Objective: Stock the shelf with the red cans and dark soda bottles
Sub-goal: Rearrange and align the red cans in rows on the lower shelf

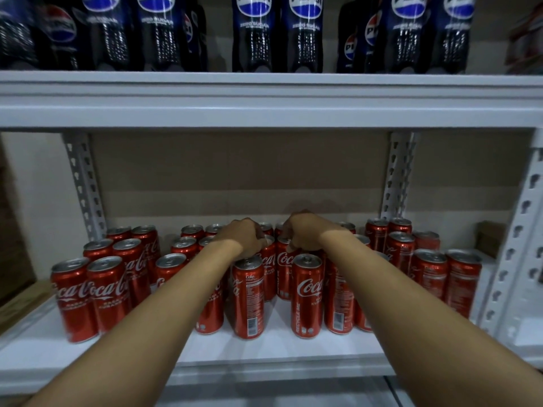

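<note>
left hand [245, 237], right hand [305, 232] grip red cans [276, 262] | white shelf [279, 345]

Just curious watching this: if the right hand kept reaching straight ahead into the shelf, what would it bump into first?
Probably the red cans standing just behind the right hand, then the brown back panel. Depth is hard to judge here.

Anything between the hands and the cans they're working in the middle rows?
Nothing visible. Left hand and right hand already sit on the tops of second-row red cans, having reached over the front cans.
</note>
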